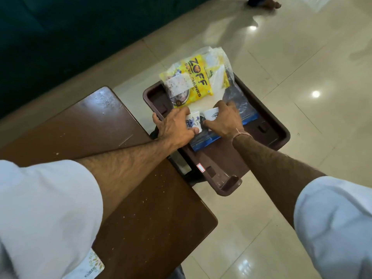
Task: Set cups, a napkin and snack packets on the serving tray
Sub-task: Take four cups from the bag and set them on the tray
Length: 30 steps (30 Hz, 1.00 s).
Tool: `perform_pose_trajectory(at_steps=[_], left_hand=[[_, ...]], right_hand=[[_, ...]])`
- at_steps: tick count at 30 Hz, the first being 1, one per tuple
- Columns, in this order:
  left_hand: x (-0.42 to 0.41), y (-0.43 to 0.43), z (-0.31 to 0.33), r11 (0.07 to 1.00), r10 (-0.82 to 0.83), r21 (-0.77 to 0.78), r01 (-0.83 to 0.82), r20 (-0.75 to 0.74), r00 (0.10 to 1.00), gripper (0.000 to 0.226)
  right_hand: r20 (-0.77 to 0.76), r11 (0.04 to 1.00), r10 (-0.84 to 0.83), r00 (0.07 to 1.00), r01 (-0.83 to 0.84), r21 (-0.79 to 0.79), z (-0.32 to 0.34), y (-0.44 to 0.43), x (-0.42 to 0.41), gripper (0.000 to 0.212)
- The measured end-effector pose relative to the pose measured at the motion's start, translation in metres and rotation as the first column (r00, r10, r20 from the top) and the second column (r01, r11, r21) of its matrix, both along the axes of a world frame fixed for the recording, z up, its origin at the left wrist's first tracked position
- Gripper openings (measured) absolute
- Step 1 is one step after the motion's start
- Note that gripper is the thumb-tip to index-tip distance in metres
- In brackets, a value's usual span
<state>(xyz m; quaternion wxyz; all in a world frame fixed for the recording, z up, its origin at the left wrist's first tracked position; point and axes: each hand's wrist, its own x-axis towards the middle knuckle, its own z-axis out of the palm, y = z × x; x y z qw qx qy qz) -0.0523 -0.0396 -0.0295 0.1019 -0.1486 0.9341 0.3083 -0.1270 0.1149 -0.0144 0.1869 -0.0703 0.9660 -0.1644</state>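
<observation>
A dark brown serving tray [269, 125] juts past the right edge of a brown table. My left hand [175, 127] grips a white cup with blue flowers [192, 122] on the tray. Right beside it, my right hand [225, 119] is closed over a second white cup with a dark print [211, 115]. Behind the cups lies a yellow snack packet [198, 81], partly under a clear packet [178, 85]. A white napkin [216, 89] lies beneath them. A clear and blue plastic pouch [244, 109] lies under my right hand.
The brown table [80, 127] is scuffed and speckled, and a printed card [93, 266] rests near its front edge. Glossy beige floor tiles [302, 57] spread to the right. A dark green surface fills the upper left. A person's foot [265, 3] shows at the top.
</observation>
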Motion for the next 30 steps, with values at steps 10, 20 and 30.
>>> perform_pose_trajectory(at_steps=[10, 20, 30], left_hand=[[0.029, -0.029, 0.02, 0.989, 0.071, 0.145, -0.042, -0.205, 0.976, 0.046], [0.124, -0.135, 0.05, 0.976, 0.122, 0.201, -0.077, -0.22, 0.968, 0.07], [0.306, -0.232, 0.048, 0.974, 0.203, 0.109, -0.197, -0.047, 0.978, 0.074]], right_hand=[[-0.179, 0.962, -0.103, 0.979, 0.052, -0.267, 0.023, -0.029, 0.02, 0.085], [-0.17, 0.942, 0.057, 0.984, -0.11, -0.317, 0.043, -0.127, 0.103, 0.072], [-0.056, 0.915, 0.275, 0.96, -0.279, -0.292, 0.037, -0.221, 0.26, 0.077]])
